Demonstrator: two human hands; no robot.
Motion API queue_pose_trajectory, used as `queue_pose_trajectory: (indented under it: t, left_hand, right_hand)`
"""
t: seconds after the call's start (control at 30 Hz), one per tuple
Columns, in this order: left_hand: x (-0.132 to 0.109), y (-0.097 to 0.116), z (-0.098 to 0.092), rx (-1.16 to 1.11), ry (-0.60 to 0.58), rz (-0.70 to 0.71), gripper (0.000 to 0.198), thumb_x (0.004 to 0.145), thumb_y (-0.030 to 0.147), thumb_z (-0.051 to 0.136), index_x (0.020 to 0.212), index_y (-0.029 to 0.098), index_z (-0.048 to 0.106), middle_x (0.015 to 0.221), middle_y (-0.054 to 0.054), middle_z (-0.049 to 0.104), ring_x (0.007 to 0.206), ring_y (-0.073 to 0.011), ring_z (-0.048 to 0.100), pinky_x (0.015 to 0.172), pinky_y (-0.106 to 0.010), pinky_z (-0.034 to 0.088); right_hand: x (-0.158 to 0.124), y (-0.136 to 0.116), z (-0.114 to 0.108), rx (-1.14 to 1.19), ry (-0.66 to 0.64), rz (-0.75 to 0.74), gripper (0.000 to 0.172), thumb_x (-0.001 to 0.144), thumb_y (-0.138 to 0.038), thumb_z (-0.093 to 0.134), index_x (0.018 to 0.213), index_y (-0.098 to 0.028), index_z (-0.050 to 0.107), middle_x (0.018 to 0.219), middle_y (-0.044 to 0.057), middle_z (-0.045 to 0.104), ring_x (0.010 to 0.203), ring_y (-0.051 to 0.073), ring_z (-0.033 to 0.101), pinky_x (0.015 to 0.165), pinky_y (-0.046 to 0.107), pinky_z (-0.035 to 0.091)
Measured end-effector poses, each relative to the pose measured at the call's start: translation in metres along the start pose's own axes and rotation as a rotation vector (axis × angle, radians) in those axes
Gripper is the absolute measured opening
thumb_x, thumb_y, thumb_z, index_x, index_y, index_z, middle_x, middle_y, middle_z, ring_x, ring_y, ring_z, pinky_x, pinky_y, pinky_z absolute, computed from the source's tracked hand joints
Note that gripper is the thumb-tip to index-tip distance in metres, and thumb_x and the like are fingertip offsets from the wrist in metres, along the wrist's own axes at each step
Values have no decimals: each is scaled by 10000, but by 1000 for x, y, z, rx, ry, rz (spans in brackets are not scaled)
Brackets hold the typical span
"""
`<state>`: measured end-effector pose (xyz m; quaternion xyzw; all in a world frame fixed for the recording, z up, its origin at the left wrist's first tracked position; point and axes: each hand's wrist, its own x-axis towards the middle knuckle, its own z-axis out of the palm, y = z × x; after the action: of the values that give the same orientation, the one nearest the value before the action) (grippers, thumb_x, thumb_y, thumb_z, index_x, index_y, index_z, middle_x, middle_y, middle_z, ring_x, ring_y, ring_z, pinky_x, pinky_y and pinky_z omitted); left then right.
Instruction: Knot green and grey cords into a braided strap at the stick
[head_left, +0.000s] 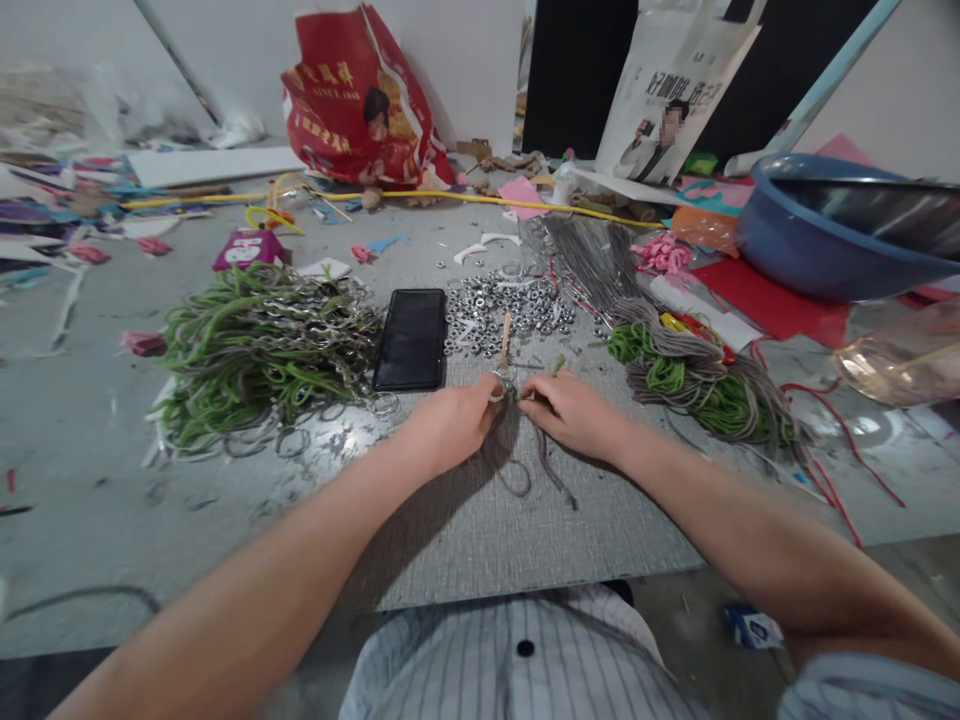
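My left hand (459,425) and my right hand (577,415) meet close above the table, fingers pinched around a thin grey cord (553,472). One loop and one loose end of it hang down toward me between the hands. A bit of green cord (559,364) shows just beyond my right fingers. Where the fingertips close, the small part of the work is too hidden to make out. Just past them stands a thin wooden stick (506,335), by a spread of small metal nuts (517,305). A black phone (410,340) lies left of the nuts.
Finished-looking green and grey cords with metal chains (262,350) lie heaped at left. Hanks of grey and green cord (705,385) and thin grey strands (600,255) lie at right. Behind stand a red bag (360,110), a white bag (637,130) and a blue basin (817,240).
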<state>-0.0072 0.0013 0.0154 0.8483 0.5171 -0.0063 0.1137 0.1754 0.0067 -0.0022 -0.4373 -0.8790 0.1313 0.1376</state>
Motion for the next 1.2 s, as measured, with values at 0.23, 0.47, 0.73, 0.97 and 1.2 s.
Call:
queue_pose_trajectory:
  t: [0.23, 0.47, 0.73, 0.97, 1.2]
  left_hand:
    - [1, 2, 5, 87, -10, -11, 295, 844, 225, 312, 1041, 200, 531, 762, -78, 675, 719, -235, 644, 601, -299, 445]
    - [-1, 1, -1, 115, -51, 12, 371, 805, 207, 333, 1064, 250, 597, 806, -80, 693, 749, -243, 650, 630, -316, 459]
    - [-2, 7, 3, 66, 20, -43, 322, 833, 363, 350, 1027, 226, 568, 759, -66, 680, 727, -241, 646, 611, -312, 455]
    - [-2, 11, 4, 77, 24, -95, 302, 833, 413, 366, 937, 204, 558, 758, -74, 675, 724, -259, 643, 600, -329, 450]
    - [-1, 12, 3, 66, -13, -132, 341, 838, 436, 358, 959, 197, 569, 770, -81, 674, 745, -245, 640, 615, -314, 441]
  right_hand:
    - [1, -1, 4, -57, -15, 69, 198, 868, -218, 423, 913, -154, 604, 812, 53, 672, 717, 152, 568, 709, 276, 338]
    - [-1, -2, 4, -24, -25, 93, 240, 826, -158, 440, 973, -181, 628, 882, 51, 688, 741, 153, 584, 674, 255, 360]
    - [-1, -8, 0, -37, -35, 177, 240, 814, -320, 470, 935, -163, 606, 748, 44, 670, 648, 163, 568, 556, 252, 302]
    - [2, -13, -3, -122, -97, 249, 212, 832, -286, 438, 891, -176, 610, 717, 44, 664, 650, 170, 570, 532, 259, 251]
    - [1, -13, -4, -137, -105, 213, 183, 808, -272, 451, 808, -190, 614, 670, 23, 649, 611, 151, 549, 525, 258, 228]
